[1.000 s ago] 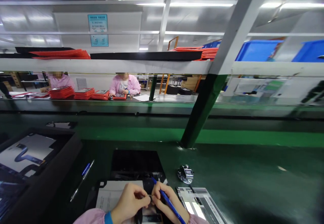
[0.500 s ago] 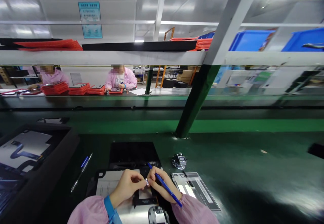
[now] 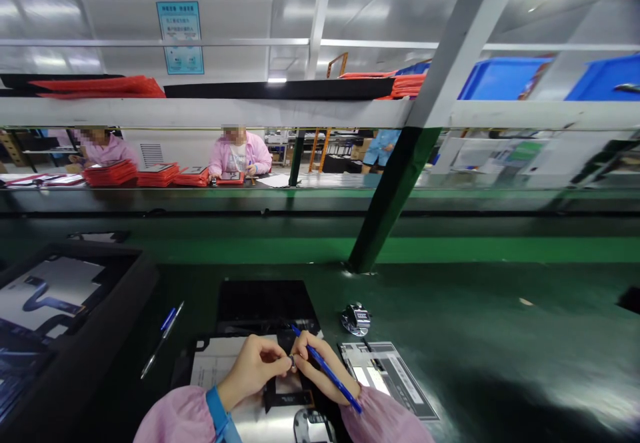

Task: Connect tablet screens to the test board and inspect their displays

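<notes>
My left hand (image 3: pixel 254 367) is closed, its thumb and forefinger pinching a small dark, shiny piece (image 3: pixel 293 362) too small to name. Facing it, my right hand (image 3: pixel 320 365) has its fingertips on the same piece. A blue pen (image 3: pixel 334 379) lies across the right hand, gripped between its fingers. Beneath both hands is a flat display panel with a silver back (image 3: pixel 255 423) and a dark flex cable strip (image 3: pixel 290 399). A black glossy panel (image 3: pixel 265 301) lies just beyond.
A chrome tally counter (image 3: pixel 357 319) and another display panel (image 3: pixel 395 379) lie to the right. At left are a pen (image 3: pixel 163 339) and a dark foam box (image 3: pixel 135 289) holding panels. A slanted post (image 3: pixel 395 196) rises from the green bench; co-workers (image 3: pixel 240 153) sit beyond.
The small piece between my fingertips has turned, from a bright face to a darker edge. Both hands stay nearly in place. A person in blue has appeared in the background.
</notes>
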Available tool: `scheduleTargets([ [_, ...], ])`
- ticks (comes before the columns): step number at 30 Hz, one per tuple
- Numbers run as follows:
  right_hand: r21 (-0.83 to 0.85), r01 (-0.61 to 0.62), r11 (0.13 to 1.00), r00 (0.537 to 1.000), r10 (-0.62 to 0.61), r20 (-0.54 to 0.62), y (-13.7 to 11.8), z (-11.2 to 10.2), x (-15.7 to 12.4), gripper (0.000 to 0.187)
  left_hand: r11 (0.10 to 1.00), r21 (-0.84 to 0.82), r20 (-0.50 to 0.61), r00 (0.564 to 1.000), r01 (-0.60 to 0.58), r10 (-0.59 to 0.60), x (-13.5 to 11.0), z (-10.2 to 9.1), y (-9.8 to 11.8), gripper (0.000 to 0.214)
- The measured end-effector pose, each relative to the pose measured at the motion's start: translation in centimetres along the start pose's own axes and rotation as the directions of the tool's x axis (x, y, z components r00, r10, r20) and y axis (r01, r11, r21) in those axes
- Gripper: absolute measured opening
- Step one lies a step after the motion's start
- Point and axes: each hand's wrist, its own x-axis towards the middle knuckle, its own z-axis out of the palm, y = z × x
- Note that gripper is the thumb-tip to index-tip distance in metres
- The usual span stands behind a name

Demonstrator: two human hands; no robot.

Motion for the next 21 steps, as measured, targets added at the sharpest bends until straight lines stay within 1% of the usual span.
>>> scheduleTargets([
  [7,-0.023,0.03,0.999,0.999,-0.029,0.029,-0.2,0.0,-0.1,0.039,1.0,0.03,-0.005,1.0,0.0,0.0,-0.2,0.0,-0.2,0.024],
  [11,0.017,0.028,0.999,0.999,-0.029,0.02,0.1,0.0,0.0,0.04,0.999,0.047,0.006,1.0,0.003,-0.004,0.0,0.3,-0.6,0.029],
  [14,0.011,0.033,0.999,0.999,-0.034,0.009,0.2,0.0,0.0,0.042,0.997,0.071,0.009,1.0,0.0,-0.001,0.1,0.0,0.0,0.034],
  [16,-0.038,0.024,0.999,1.0,-0.025,-0.012,0.0,-0.2,0.0,0.041,0.988,0.155,0.007,1.0,-0.024,0.023,-0.6,-0.9,1.2,0.036],
  [18,-0.095,0.019,0.995,0.998,-0.024,-0.051,-0.4,-0.4,-0.1,0.037,0.944,0.327,-0.001,0.999,-0.051,0.054,-2.4,-2.5,2.5,0.044],
  [19,-0.117,0.032,0.993,0.996,-0.041,-0.076,-0.6,-0.6,-0.2,0.036,0.9,0.433,-0.006,0.998,-0.053,0.061,-3.6,-3.5,3.0,0.055],
  [20,-0.133,0.049,0.99,0.992,-0.064,-0.107,-0.9,-0.7,-0.2,0.036,0.835,0.549,0.002,0.999,-0.043,0.05,-5.1,-4.5,3.2,0.071],
  [21,-0.149,0.067,0.987,0.985,-0.089,-0.147,-1.2,-0.8,-0.3,0.035,0.747,0.664,0.029,0.999,-0.048,0.038,-6.6,-5.4,3.0,0.084],
])
